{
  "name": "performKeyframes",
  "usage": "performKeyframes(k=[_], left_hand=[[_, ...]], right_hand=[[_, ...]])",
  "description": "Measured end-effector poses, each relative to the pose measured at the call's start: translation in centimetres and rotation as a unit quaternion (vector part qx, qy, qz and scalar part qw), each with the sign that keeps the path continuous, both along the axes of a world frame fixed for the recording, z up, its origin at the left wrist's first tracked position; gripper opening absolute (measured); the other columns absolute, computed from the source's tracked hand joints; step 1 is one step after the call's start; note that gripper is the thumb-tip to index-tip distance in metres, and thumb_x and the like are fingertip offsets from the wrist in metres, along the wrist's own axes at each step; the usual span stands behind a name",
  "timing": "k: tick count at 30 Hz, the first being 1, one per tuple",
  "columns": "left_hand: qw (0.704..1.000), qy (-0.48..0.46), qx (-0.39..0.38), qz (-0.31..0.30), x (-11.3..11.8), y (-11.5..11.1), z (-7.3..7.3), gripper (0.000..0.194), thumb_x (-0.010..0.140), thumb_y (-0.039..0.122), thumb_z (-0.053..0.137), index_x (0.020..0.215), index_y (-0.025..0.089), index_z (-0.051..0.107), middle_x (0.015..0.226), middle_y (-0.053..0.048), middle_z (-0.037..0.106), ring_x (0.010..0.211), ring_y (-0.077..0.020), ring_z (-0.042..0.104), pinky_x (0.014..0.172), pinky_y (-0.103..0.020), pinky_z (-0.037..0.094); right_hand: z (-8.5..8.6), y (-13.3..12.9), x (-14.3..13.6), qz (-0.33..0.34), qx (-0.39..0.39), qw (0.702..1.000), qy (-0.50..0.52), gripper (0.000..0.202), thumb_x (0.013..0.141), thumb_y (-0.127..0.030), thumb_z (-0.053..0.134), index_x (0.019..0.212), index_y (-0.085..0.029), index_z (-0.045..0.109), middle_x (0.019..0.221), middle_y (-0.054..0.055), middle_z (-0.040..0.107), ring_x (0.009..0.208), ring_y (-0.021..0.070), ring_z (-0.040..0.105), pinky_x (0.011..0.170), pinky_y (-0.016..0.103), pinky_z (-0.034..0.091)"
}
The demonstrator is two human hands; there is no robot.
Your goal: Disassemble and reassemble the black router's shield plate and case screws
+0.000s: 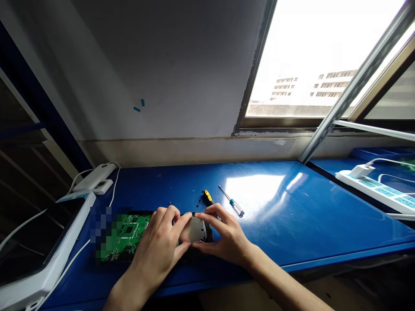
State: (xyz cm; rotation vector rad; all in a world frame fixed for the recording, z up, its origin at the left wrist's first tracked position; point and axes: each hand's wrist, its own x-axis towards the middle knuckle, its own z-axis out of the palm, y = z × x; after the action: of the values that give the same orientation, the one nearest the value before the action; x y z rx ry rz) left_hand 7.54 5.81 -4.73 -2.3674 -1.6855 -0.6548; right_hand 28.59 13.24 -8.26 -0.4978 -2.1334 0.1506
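Note:
A green circuit board (pixel 131 233) lies on the blue table, its left end pixelated. Beside its right part is a flat grey metal plate (pixel 194 229) with a dark frame around its right end. My left hand (pixel 160 237) reaches over the board, thumb and fingers curled at the plate's left side. My right hand (pixel 227 235) grips at the plate's right part, thumb on the near edge and fingers on the far edge. Behind my right hand are a yellow and black screwdriver (pixel 208 197), partly hidden, and a clear-handled screwdriver (pixel 236 207).
Several small dark screws lie behind the plate on the blue table (pixel 311 216). At the left are a white-framed device (pixel 76 233), a white power bank (pixel 99 176) and cables. A white power strip (pixel 379 190) is at the right, beyond a metal post (pixel 340 99).

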Motion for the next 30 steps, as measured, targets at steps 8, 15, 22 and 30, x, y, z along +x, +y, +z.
performKeyframes(k=[8,15,22,30], left_hand=[[0.999,-0.011,-0.044,-0.006,0.8,0.3,0.5,0.053,0.078,0.012,0.077,0.129,0.024,0.065,0.106,-0.006,0.062,0.098,-0.0268,0.055,0.086,-0.043,0.057],[0.986,-0.143,-0.086,0.003,0.3,-0.6,0.7,0.05,0.078,0.024,0.081,0.125,0.032,0.067,0.104,-0.003,0.062,0.1,-0.0264,0.055,0.086,-0.041,0.054],[0.953,-0.276,-0.124,0.009,0.4,-1.1,1.5,0.05,0.071,0.038,0.088,0.118,0.036,0.071,0.092,0.0,0.06,0.092,-0.0242,0.056,0.083,-0.037,0.052],[0.931,-0.331,-0.15,-0.021,0.7,-0.2,-0.1,0.055,0.072,0.061,0.083,0.12,0.038,0.07,0.086,0.002,0.057,0.088,-0.0224,0.058,0.088,-0.038,0.05]], right_hand=[[0.0,-0.1,0.0,-0.005,0.006,1.0,0.005,0.059,0.08,-0.051,0.08,0.129,-0.024,0.062,0.104,0.009,0.062,0.085,0.0204,0.065,0.07,0.032,0.061],[0.3,-0.2,0.0,0.046,-0.013,0.999,0.0,0.096,0.074,-0.072,0.073,0.153,-0.027,0.041,0.112,0.011,0.062,0.095,0.024,0.066,0.081,0.038,0.061],[0.2,-0.2,-0.1,0.056,-0.051,0.997,-0.01,0.093,0.075,-0.07,0.075,0.151,-0.028,0.042,0.117,0.011,0.055,0.099,0.0236,0.065,0.08,0.038,0.061],[0.0,-0.1,0.2,0.046,-0.085,0.995,-0.005,0.078,0.077,-0.064,0.078,0.142,-0.03,0.054,0.116,0.01,0.057,0.103,0.0239,0.063,0.084,0.038,0.06]])
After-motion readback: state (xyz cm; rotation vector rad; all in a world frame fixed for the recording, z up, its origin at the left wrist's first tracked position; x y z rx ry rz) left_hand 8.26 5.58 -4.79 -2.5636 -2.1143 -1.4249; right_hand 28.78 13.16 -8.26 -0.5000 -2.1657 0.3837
